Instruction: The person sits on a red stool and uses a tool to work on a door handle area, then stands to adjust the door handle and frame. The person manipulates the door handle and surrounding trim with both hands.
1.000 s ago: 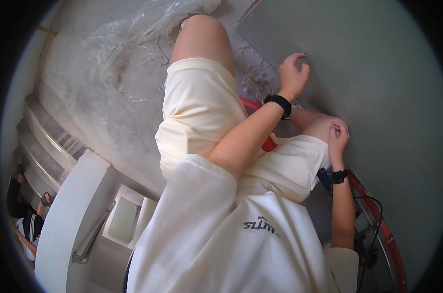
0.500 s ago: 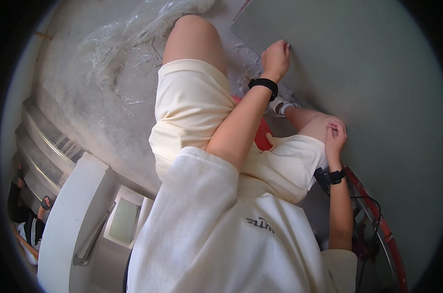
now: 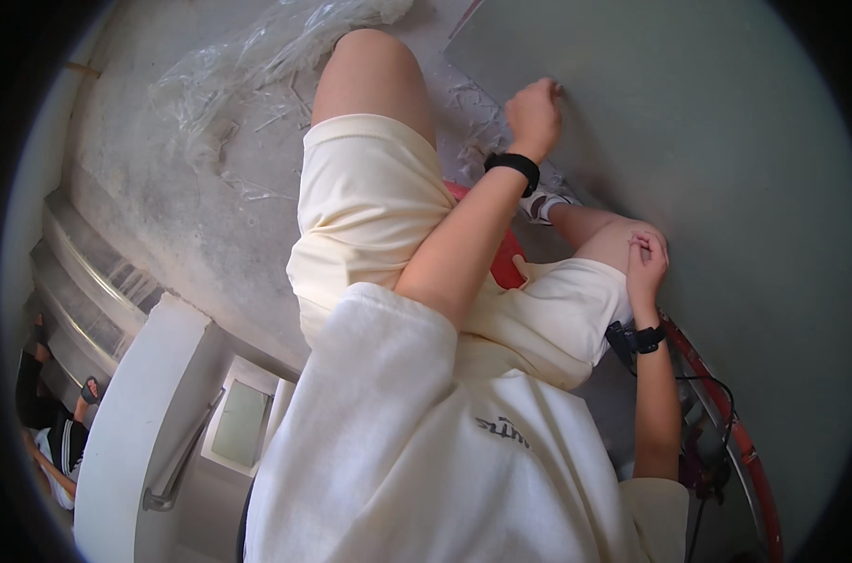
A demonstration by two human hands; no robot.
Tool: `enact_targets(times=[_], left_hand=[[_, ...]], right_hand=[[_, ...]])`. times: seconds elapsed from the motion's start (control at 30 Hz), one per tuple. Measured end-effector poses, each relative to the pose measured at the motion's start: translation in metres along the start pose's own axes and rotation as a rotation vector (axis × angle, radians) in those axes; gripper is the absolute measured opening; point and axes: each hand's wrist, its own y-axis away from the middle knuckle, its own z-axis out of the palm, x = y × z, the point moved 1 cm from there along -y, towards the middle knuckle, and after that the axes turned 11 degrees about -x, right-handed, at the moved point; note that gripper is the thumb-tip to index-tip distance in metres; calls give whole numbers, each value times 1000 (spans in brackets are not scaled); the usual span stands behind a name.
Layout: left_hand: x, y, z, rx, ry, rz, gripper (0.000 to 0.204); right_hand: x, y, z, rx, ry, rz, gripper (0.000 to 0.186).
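My left hand (image 3: pixel 532 117) is raised beside the grey-green panel (image 3: pixel 726 150), fingers curled toward its surface; whether it holds anything is hidden, and contact with the panel is unclear. A black band (image 3: pixel 515 171) circles that wrist. My right hand (image 3: pixel 647 263) rests loosely bent on my right knee, with nothing visible in it, and wears a black device (image 3: pixel 647 340) at the wrist. Below my legs, in cream shorts (image 3: pixel 370 206), a red object (image 3: pixel 507 261) shows, partly hidden.
Crumpled clear plastic (image 3: pixel 229 75) lies on the concrete floor (image 3: pixel 154 216). At lower left are steps (image 3: pixel 98 281), a white low wall (image 3: pixel 135 394) and another person (image 3: pixel 55 441) in dark legwear. A red curved frame (image 3: pixel 740 441) and black cable (image 3: pixel 726 403) are at right.
My left hand has moved up and a little left since the first frame, its spread fingers curling closed. It shifted slightly right in the last half second. My right hand has barely moved.
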Motion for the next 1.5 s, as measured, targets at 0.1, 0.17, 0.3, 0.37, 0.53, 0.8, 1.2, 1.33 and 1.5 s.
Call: enact_targets(times=[0.1, 0.17, 0.3, 0.37, 0.53, 0.8, 1.2, 1.33, 1.5], left_hand=[[-2, -3, -2, -69, 26, -47, 14], [9, 5, -1, -77, 9, 6, 13], [0, -3, 0, -37, 35, -77, 13], [-1, -3, -1, -48, 34, -59, 13], [5, 0, 0, -85, 27, -35, 13], [15, 5, 0, -88, 38, 10, 13], [3, -7, -2, -53, 128, -144, 13], [12, 9, 4, -64, 54, -11, 13], [8, -1, 0, -93, 120, -140, 13]], right_hand=[[3, 2, -1, 8, -12, 5, 11], [3, 3, -1, 23, -5, 11, 11], [4, 1, 1, 22, -24, 18, 11], [6, 3, 1, 29, 0, 4, 10], [-2, 3, -2, 24, 10, 11, 10], [4, -2, 1, 44, -26, -26, 9], [3, -2, 0, 6, 48, -103, 9], [7, -1, 1, 16, 24, -73, 9], [2, -3, 3, 64, -47, -65, 7]])
